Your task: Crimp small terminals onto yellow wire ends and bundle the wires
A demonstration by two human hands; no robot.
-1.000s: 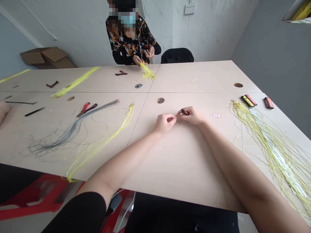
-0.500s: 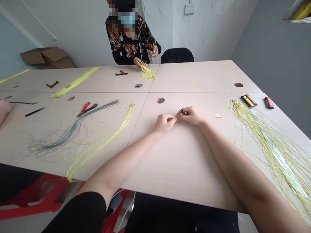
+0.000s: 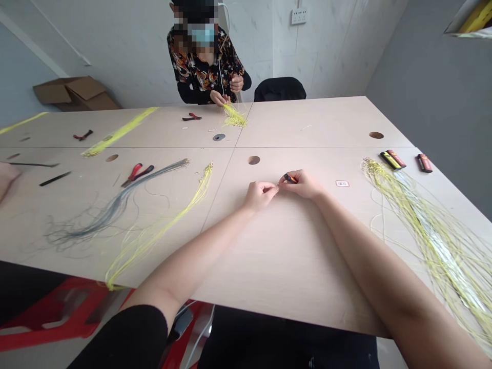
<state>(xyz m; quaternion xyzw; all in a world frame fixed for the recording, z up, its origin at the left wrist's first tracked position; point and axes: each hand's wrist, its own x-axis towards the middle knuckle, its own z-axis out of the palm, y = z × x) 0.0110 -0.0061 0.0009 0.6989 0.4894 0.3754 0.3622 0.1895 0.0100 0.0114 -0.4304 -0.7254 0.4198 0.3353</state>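
Note:
In the middle of the near table my left hand [image 3: 260, 196] is closed in a pinch. Something tiny and pale shows at its fingertips, too small to name. My right hand [image 3: 302, 185] is closed around a small black-and-orange object [image 3: 290, 178] whose end sticks out between thumb and fingers. Both sets of fingertips meet, or nearly meet, just above the tabletop [image 3: 284, 256]. To the left lies a bundle of yellow cords [image 3: 180, 207], and beyond it a bundle of grey cords [image 3: 115, 205]. A larger yellow cord bundle [image 3: 415, 220] spreads out at the right.
Red-and-black pliers [image 3: 136, 174] lie beside the grey cords. A small label [image 3: 342, 183] and red-and-black packets [image 3: 392, 160] are on the right. Across the table a co-worker [image 3: 209, 66] handles yellow cords [image 3: 235, 117]. Another person's hand [image 3: 6, 179] shows at the left edge.
My hands keep almost the same place and pinch. The view has shifted very slightly. Across the table, the co-worker's raised hand has moved slightly toward the other hand.

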